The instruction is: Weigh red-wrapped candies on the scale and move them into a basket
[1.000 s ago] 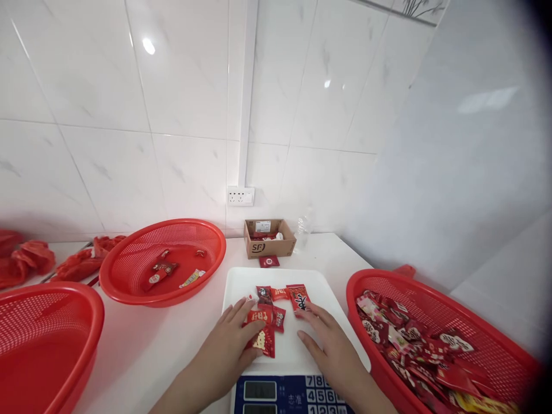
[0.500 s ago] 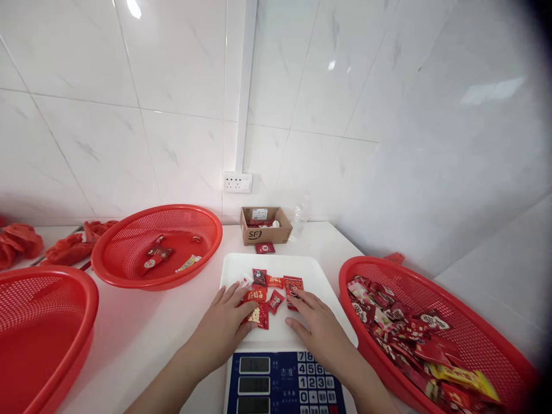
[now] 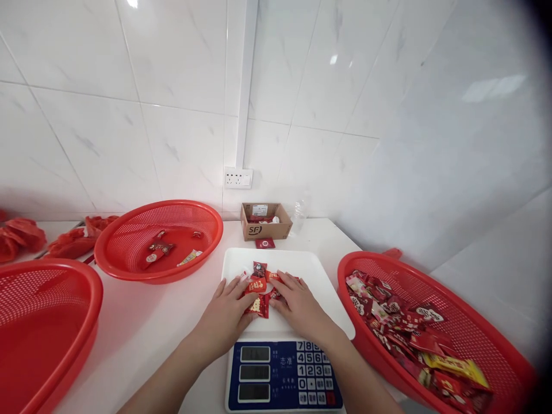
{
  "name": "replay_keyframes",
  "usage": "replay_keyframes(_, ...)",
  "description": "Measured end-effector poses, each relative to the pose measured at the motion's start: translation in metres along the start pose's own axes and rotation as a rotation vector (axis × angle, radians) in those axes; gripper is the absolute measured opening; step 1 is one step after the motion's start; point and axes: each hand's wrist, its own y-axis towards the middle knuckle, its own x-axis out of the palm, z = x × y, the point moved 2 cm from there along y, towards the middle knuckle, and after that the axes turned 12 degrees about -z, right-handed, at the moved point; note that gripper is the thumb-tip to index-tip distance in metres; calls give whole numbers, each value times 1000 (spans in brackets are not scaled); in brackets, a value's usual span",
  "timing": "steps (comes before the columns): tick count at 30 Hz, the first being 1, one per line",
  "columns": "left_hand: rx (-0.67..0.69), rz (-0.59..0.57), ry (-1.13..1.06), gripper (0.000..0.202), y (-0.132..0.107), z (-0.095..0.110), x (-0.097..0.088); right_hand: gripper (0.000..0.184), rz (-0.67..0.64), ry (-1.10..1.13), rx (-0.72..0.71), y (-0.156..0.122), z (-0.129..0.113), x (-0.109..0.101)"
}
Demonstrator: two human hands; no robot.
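Several small wrapped snack packets (image 3: 257, 286) lie in a cluster on the white pan (image 3: 297, 259) of a digital scale (image 3: 282, 376). My left hand (image 3: 227, 310) rests at the left side of the cluster, fingers spread, its fingertips on or against the red packets. From the right, my right hand (image 3: 297, 302) covers part of the cluster with its fingers stretched out and the thumb apart. A dark red packet (image 3: 259, 269) shows beyond the fingers. Packets under my right hand are mostly hidden. Neither hand is closed around anything.
At right, a red basket (image 3: 509, 339) holds many packets. A red basket (image 3: 107, 247) with a few packets stands back left, another red basket (image 3: 92, 293) at near left. A cardboard box (image 3: 267, 231) stands by the wall, a red packet (image 3: 264, 243) before it.
My right hand has slid left over the packets on the pan, closer to my left hand. My left hand stays about where it was. The view has tilted slightly down.
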Motion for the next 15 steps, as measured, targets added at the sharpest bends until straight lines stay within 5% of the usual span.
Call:
replay_keyframes(11,87,21,-65,34,-3,-1,0,37,35,86,-60,-10,-1,-3)
replay_keyframes(15,19,46,-34,43,-1,-4,2,43,36,77,-34,-10,-1,-1)
